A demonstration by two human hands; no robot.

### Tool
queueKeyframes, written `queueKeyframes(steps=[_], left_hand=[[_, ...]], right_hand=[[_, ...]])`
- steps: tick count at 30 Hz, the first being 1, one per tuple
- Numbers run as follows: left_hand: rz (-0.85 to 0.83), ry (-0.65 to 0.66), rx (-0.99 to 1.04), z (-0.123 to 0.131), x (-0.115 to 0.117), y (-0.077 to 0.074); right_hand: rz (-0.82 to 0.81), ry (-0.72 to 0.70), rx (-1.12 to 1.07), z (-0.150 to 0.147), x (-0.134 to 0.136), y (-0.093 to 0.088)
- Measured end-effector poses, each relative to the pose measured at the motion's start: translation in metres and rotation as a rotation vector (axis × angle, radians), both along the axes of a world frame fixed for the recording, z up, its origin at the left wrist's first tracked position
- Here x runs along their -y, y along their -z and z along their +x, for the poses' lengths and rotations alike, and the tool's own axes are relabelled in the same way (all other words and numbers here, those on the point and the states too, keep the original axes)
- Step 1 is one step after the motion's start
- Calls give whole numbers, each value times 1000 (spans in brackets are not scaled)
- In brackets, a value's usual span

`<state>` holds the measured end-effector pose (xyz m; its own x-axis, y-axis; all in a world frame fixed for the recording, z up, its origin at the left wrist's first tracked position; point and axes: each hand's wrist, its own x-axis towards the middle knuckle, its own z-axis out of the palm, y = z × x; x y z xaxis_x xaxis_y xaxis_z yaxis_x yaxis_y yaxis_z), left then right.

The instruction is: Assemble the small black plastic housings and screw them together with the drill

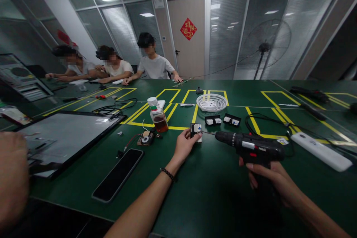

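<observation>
My left hand (184, 143) grips a small black-and-white block (196, 129) with a blue mark, its thumb laid across the front. In my right hand (267, 178) is a black cordless drill (251, 147), held by its handle and pointing left. The drill's long thin bit (208, 133) reaches to the block; whether it touches a screw is too small to tell. Two similar black-and-white pieces, one on the left (213, 120) and one on the right (232, 120), lie just beyond. A white slotted basket (212, 102) sits behind them.
A bottle of brown liquid (158, 119), a small part with wires (146, 137) and a phone (118, 174) lie left of my arm. A flat panel (75, 130) and another person's blurred arm (12, 178) are further left. A white power strip (320, 151) is right. Three people sit across.
</observation>
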<state>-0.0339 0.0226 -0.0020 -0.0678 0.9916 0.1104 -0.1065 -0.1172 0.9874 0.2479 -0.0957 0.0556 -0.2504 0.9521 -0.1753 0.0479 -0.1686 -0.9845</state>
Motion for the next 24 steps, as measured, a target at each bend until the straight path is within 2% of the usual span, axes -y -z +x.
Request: queueKeyframes(steps=[7,17,24], left_hand=[[19,-41,-41,1,0,-2],[29,-22,-48,3,1,-1],[46,-82,-97,3,2,-1]], right_hand=[[12,-18,14,-4,2,0],[25,-35,20,-1,0,2],[17,-36,28,-1,0,1]])
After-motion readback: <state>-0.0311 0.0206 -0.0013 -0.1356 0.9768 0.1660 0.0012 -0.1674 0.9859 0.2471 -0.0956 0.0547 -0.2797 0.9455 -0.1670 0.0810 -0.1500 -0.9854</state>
